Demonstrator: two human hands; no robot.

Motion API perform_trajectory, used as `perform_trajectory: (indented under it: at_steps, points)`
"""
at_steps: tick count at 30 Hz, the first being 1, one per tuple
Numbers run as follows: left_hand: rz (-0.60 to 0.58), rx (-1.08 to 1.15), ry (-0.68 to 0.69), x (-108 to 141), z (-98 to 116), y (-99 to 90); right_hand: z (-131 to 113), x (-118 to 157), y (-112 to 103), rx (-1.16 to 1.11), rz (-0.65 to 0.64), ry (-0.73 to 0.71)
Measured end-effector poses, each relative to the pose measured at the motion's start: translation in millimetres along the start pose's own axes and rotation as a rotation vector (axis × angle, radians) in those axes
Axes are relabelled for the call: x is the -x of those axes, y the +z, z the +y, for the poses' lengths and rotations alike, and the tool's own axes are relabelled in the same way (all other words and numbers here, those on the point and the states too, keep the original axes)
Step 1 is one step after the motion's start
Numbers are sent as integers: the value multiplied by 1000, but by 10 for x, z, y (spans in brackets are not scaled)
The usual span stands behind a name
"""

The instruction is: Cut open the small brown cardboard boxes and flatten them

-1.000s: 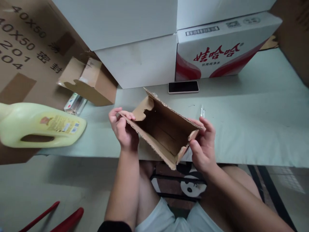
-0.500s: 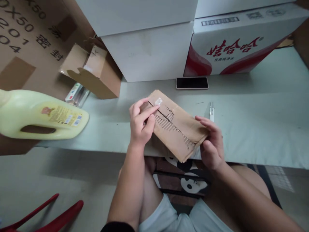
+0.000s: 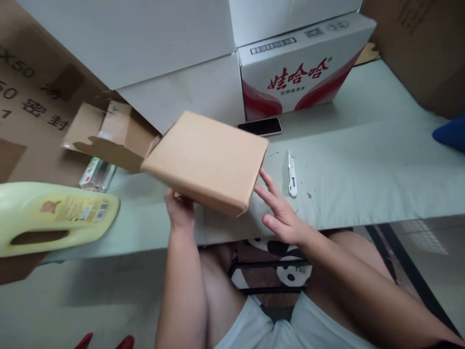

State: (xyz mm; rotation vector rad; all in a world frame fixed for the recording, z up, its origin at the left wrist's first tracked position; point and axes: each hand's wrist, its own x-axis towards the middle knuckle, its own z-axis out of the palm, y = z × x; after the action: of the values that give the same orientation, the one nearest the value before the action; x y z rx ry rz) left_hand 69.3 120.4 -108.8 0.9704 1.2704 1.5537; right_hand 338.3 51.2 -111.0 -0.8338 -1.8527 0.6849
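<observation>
A small brown cardboard box is held up above the table, tilted, with a smooth plain face toward me. My left hand grips it from below at its near left side; most of those fingers are hidden behind the box. My right hand is at the box's right end, fingers spread and stretched out, the fingertips at or very close to its edge. To the right of that hand a white utility knife lies on the cloth. A dark-screened phone lies behind the box, partly covered by it.
Large white cartons stand along the back of the cloth-covered table. At left are an open cardboard box, a clear package and a yellow jug. A blue object shows at the right edge.
The box has been turned over, from its torn, taped face to a smooth one, and raised to the left. My right hand's fingers have opened from its corner. The view has shifted right.
</observation>
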Motion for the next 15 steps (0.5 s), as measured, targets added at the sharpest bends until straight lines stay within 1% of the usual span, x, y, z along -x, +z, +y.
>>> perform_trajectory:
  at_steps: [1,3,5,7,9,12,15]
  points:
    - [-5,37,-80,55,-25,71,3,0,-22,15,13,-6]
    - [-113,48,-226,157,-65,175,24,1,-72,36,59,12]
    - [-215,14,-347,236,-93,227,56,4,-117,54,122,64]
    - [-252,-13,-440,292,-111,247,88,9,-149,64,166,140]
    - [-251,12,-511,330,-118,265,114,11,-161,50,176,209]
    - [-228,130,-549,345,-110,305,136,-6,-161,-8,170,253]
    - [-190,216,-473,299,-102,333,158,-46,-194,-118,194,273]
